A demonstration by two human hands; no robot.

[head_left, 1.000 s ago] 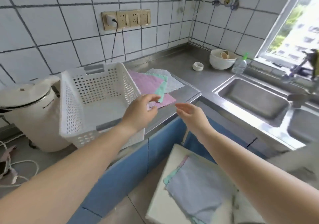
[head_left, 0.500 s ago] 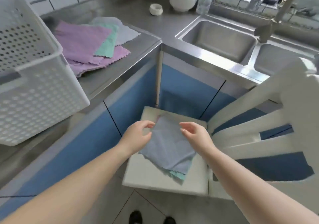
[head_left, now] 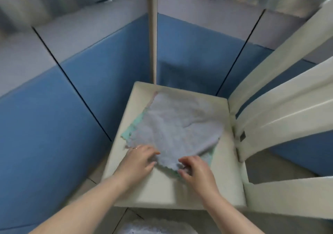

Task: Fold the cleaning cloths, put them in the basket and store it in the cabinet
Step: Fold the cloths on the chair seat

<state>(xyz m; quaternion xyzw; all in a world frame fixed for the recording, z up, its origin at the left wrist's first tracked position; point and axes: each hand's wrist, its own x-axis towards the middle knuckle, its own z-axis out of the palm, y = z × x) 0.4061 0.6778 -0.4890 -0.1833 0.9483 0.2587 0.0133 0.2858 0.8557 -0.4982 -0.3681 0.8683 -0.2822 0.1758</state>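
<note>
Both hands have dropped to the near corner of the pale grey fleecy cloth on the cream chair seat: left hand and right hand, fingers curled, pinch its edge, apparently starting a fold.

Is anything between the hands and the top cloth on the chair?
Nothing visible. The left hand and right hand are already at the near corner of the grey cloth, which lies on top of a green cloth on the chair seat.
</note>
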